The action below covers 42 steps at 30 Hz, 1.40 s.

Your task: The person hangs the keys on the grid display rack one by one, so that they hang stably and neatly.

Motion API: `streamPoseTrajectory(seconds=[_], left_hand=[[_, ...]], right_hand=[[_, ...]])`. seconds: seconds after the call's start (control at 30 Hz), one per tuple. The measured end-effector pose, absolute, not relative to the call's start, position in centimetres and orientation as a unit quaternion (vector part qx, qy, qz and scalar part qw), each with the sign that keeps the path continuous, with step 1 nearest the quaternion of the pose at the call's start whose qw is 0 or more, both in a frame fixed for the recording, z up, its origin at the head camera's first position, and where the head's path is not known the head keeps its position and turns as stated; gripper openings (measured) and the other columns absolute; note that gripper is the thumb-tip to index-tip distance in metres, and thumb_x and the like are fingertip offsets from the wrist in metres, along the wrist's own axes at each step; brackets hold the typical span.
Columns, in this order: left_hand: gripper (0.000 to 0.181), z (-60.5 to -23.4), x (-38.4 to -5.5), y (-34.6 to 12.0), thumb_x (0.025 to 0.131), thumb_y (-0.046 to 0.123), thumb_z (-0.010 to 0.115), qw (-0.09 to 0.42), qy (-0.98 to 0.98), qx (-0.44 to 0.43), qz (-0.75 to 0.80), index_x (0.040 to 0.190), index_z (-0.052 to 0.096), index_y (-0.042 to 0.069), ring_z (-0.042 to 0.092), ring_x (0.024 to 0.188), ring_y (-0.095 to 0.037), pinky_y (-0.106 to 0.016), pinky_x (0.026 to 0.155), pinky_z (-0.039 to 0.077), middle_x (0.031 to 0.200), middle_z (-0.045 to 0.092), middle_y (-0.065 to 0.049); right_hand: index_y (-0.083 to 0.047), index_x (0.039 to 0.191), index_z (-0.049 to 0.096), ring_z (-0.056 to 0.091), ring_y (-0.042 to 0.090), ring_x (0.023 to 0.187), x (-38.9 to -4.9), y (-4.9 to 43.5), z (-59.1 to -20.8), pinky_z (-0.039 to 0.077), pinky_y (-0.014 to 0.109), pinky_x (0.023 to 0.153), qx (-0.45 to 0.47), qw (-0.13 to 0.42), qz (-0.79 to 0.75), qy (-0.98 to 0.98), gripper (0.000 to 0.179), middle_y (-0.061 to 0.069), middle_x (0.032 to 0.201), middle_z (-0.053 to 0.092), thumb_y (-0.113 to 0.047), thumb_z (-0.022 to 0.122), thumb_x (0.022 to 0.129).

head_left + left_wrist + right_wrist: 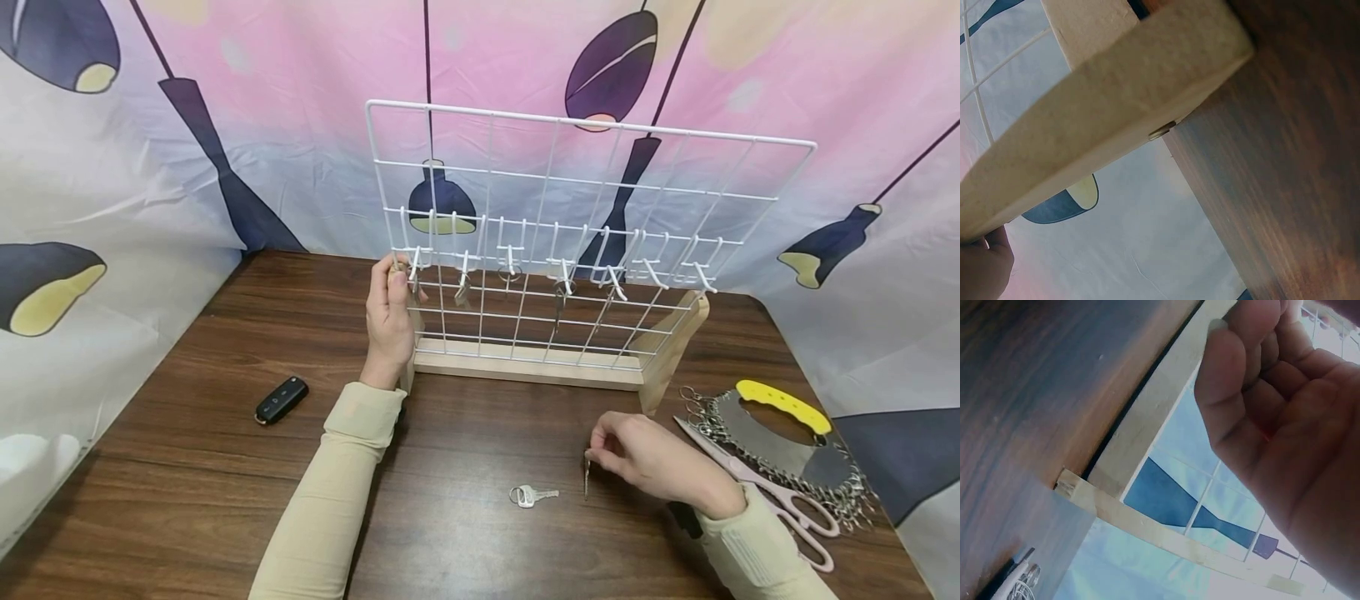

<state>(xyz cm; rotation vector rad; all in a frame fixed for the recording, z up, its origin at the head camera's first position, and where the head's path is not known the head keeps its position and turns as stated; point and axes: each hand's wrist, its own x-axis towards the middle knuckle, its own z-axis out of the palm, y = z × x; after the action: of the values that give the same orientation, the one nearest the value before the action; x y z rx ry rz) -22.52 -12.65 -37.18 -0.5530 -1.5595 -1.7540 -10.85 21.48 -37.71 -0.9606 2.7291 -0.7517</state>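
My left hand (pixel 386 329) grips the left upright of a white wire grid rack (pixel 551 122) on a wooden stand (pixel 525 364). In the left wrist view a fingertip (pixel 988 265) touches the wooden upright (pixel 1104 103). Lower right of the rack, my right hand (pixel 660 458) pinches a small key (pixel 587 479) that hangs down over the table. In the right wrist view the fingers curl in and the key is hidden. A silver key (pixel 527 497) on a ring lies just left of that hand. Several white hooks (pixel 564 271) line the grid, some with keys hanging.
A black car key fob (pixel 282 400) lies on the left side of the wooden table (pixel 187 467). Pink-handled scissors (pixel 780 492) lie at the right, beside a curved metal plate with a yellow handle (pixel 783 404) and many rings. A patterned curtain (pixel 300 125) hangs behind.
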Motion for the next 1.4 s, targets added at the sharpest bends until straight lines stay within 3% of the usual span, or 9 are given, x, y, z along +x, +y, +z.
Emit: streamPoseTrajectory(seconds=[0.17, 0.47, 0.8, 1.07, 1.27, 1.4], left_hand=[[0.033, -37.2, -22.5, -12.8, 0.104, 0.019, 0.036, 0.356, -0.606, -0.213, -0.678, 0.119, 0.045, -0.009, 0.05, 0.069, -0.03, -0.024, 0.065, 0.049, 0.094, 0.049, -0.018], [0.028, -37.1, -22.7, -12.7, 0.104, 0.018, 0.037, 0.345, -0.585, -0.223, -0.699, 0.119, 0.047, -0.004, 0.05, 0.07, -0.025, -0.025, 0.066, 0.049, 0.093, 0.05, -0.004], [0.036, -36.9, -22.6, -12.6, 0.104, 0.015, 0.036, 0.339, -0.578, -0.23, -0.706, 0.119, 0.036, -0.018, 0.047, 0.073, -0.025, -0.031, 0.065, 0.048, 0.088, 0.045, -0.001], [0.024, -36.9, -22.7, -12.6, 0.105, 0.015, 0.034, 0.333, -0.578, -0.238, -0.706, 0.119, 0.047, 0.0, 0.046, 0.075, -0.024, -0.026, 0.067, 0.049, 0.089, 0.044, -0.001], [0.038, -37.2, -22.6, -12.6, 0.105, 0.019, 0.035, 0.336, -0.582, -0.238, -0.701, 0.12, 0.037, -0.016, 0.046, 0.074, -0.024, -0.027, 0.066, 0.048, 0.089, 0.044, 0.0], [0.042, -37.2, -22.6, -12.7, 0.105, 0.021, 0.035, 0.334, -0.579, -0.238, -0.704, 0.12, 0.035, -0.018, 0.046, 0.073, -0.024, -0.026, 0.066, 0.048, 0.089, 0.044, 0.0]], right_hand=[[-0.019, 0.085, 0.057, 0.049, 0.0, 0.067, -11.0, 21.4, -37.3, 0.047, 0.022, 0.06, -0.314, 0.045, -0.258, 0.913, 0.014, -0.013, 0.078, 0.055, -0.013, 0.069, 0.09], [-0.019, 0.086, 0.056, 0.051, 0.002, 0.066, -11.3, 21.1, -37.2, 0.047, 0.021, 0.059, -0.29, 0.009, -0.286, 0.913, 0.017, -0.013, 0.076, 0.054, -0.01, 0.07, 0.088], [-0.019, 0.089, 0.056, 0.052, 0.002, 0.07, -11.5, 21.2, -36.9, 0.047, 0.021, 0.059, -0.299, -0.062, -0.31, 0.9, 0.019, -0.013, 0.081, 0.056, -0.006, 0.07, 0.088], [-0.016, 0.092, 0.056, 0.046, 0.006, 0.064, -11.4, 21.1, -36.0, 0.04, 0.019, 0.052, -0.283, -0.139, -0.388, 0.866, 0.02, -0.009, 0.085, 0.055, 0.001, 0.067, 0.089], [-0.003, 0.092, 0.054, 0.048, 0.008, 0.071, -11.4, 20.5, -34.8, 0.041, 0.017, 0.058, -0.274, -0.21, -0.433, 0.833, 0.02, 0.0, 0.084, 0.052, 0.014, 0.062, 0.086], [0.007, 0.09, 0.052, 0.046, 0.008, 0.063, -11.0, 19.7, -33.1, 0.039, 0.018, 0.051, -0.252, -0.253, -0.48, 0.801, 0.013, 0.005, 0.078, 0.05, 0.018, 0.057, 0.087]])
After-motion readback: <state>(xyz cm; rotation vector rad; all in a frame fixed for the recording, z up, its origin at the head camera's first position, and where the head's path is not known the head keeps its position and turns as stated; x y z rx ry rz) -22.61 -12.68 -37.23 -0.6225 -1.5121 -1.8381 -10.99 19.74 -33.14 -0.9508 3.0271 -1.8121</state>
